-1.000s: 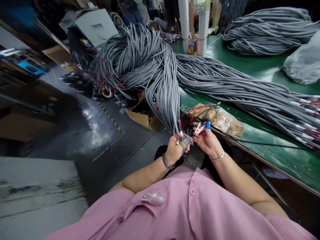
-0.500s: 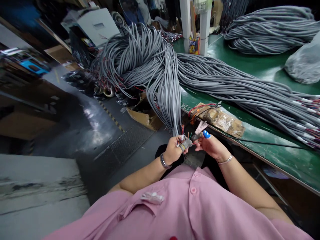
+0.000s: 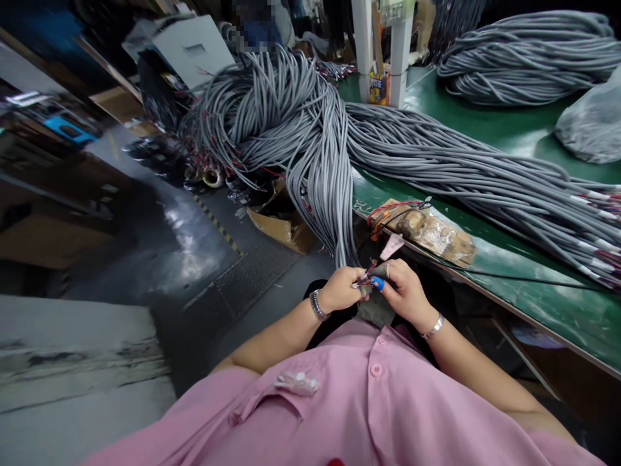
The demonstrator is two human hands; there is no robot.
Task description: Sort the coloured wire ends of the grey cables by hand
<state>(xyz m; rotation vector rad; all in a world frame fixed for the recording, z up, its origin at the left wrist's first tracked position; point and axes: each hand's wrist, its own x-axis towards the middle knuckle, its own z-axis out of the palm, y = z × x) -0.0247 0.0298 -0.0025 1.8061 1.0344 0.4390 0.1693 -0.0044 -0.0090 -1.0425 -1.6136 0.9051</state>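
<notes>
In front of my shirt, my left hand (image 3: 343,288) is closed around the loose end of a grey cable (image 3: 343,243), where thin coloured wires (image 3: 363,282) stick out. My right hand (image 3: 403,291) pinches at those same wires; a blue cover sits on its thumb and grey wraps show on fingers of both hands. The fingertips of the two hands almost meet, so the exact grip on single wires is hidden. Just above the right hand is a pale pink clip-like piece (image 3: 392,246). The cable belongs to a large grey bundle (image 3: 315,142) draped over the table edge.
On the green table (image 3: 514,291) lie a taped wooden block (image 3: 427,233) with wires, a second cable coil (image 3: 524,58) and a clear plastic bag (image 3: 592,123). White posts (image 3: 400,58) rise at the back. Below the bundle, an open cardboard box (image 3: 281,226) stands on the floor.
My right hand has moved left and turned inward, its blue-covered thumb now down on the wires. The fanned-out wires are now mostly covered by my fingers.
</notes>
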